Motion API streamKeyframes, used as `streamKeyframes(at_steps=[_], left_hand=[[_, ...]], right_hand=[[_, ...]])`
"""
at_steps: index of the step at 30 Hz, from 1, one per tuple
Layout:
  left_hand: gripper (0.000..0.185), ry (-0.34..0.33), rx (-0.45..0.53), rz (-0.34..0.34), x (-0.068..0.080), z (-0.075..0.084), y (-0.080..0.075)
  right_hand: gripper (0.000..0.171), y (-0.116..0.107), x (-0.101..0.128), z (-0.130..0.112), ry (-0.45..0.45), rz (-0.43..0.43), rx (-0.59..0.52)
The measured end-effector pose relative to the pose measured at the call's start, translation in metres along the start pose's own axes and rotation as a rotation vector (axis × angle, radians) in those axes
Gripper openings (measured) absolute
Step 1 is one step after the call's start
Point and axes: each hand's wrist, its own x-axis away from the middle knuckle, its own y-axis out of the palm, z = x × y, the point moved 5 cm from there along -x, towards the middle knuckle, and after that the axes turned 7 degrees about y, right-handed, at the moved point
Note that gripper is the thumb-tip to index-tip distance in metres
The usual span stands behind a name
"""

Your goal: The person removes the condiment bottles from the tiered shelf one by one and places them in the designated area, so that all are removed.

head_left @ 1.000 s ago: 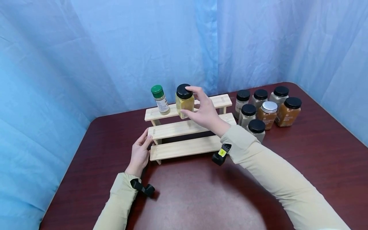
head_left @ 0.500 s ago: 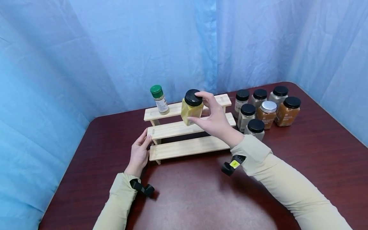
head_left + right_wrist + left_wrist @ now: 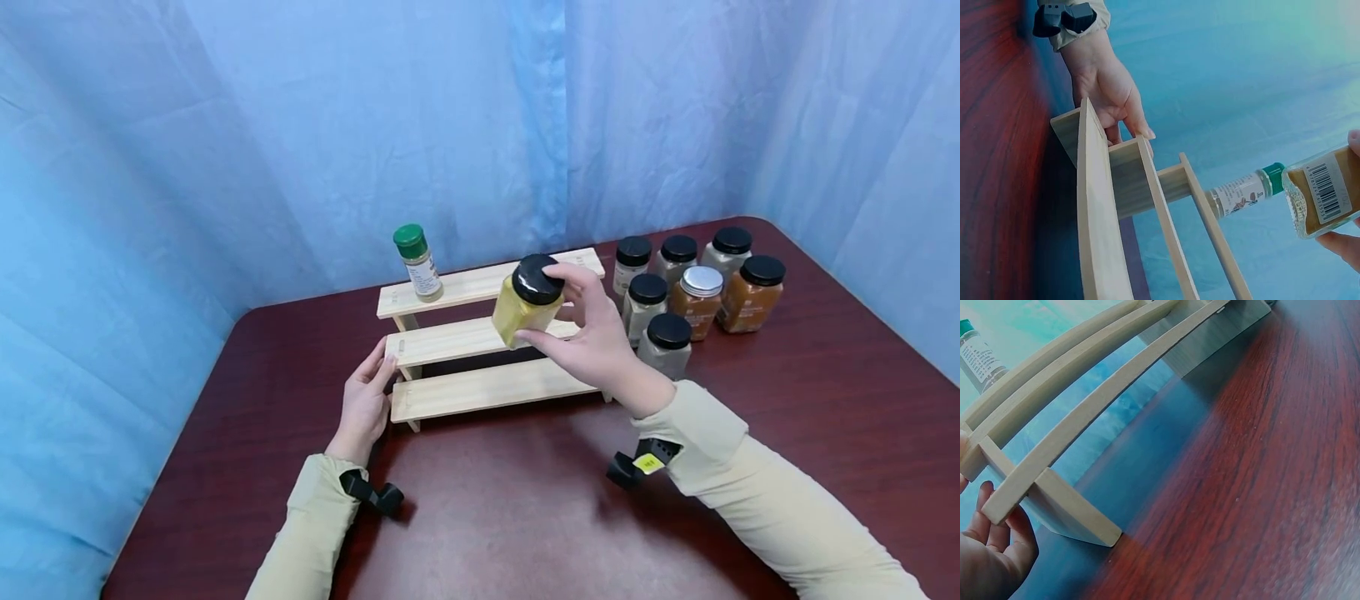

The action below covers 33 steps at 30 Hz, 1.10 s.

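My right hand (image 3: 592, 342) holds a square spice jar (image 3: 525, 307) with a black lid and yellow contents, tilted in the air in front of the rack's upper tiers. A barcode label shows on this jar (image 3: 1324, 190) in the right wrist view. With its thumb and fingers, my left hand (image 3: 363, 404) grips the left end of a three-tier wooden rack (image 3: 480, 390); in the left wrist view, fingers of the left hand (image 3: 1000, 550) curl around the shelf ends. A green-capped spice bottle (image 3: 422, 268) stands upright at the left of the top tier.
Right of the rack stand several jars: a silver-lidded jar (image 3: 699, 300) and a black-lidded jar (image 3: 752, 296), both with orange-brown contents, plus paler black-lidded jars, such as one jar (image 3: 666, 346) in front. Blue curtains (image 3: 360, 142) hang behind the dark red table (image 3: 495, 517).
My right hand has drawn the yellow jar away from the top tier, rightward and toward me, and the jar has tilted more. The left hand stays on the rack.
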Motion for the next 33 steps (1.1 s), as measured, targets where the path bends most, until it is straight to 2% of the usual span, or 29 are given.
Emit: streamKeyframes(at_steps=[2,6,8,15,24,29,33], left_hand=[[0.052,0.004,-0.004,-0.001,-0.001,0.000,0.000],[0.051,0.003,-0.005,-0.004,-0.001,-0.001,-0.001],[0.050,0.000,-0.007,-0.007,-0.001,-0.001,-0.001],[0.050,-0.001,-0.013,-0.011,-0.002,0.001,0.000],[0.052,0.001,0.009,-0.004,0.001,-0.001,-0.001],[0.048,-0.007,-0.001,0.000,0.001,-0.003,-0.001],[0.048,-0.007,-0.002,0.000,0.000,-0.003,-0.001]], right_hand=[[0.074,-0.003,0.003,-0.001,-0.025,0.000,-0.027],[0.062,-0.012,0.010,-0.002,-0.071,-0.013,-0.091],[0.064,-0.018,0.015,-0.003,-0.086,-0.014,-0.106],[0.066,-0.044,0.028,-0.004,-0.100,0.003,-0.035],[0.071,-0.079,0.041,-0.001,-0.125,0.042,-0.002],[0.072,-0.099,0.046,0.002,-0.112,0.036,0.104],[0.076,-0.113,0.049,0.004,-0.111,0.079,0.143]])
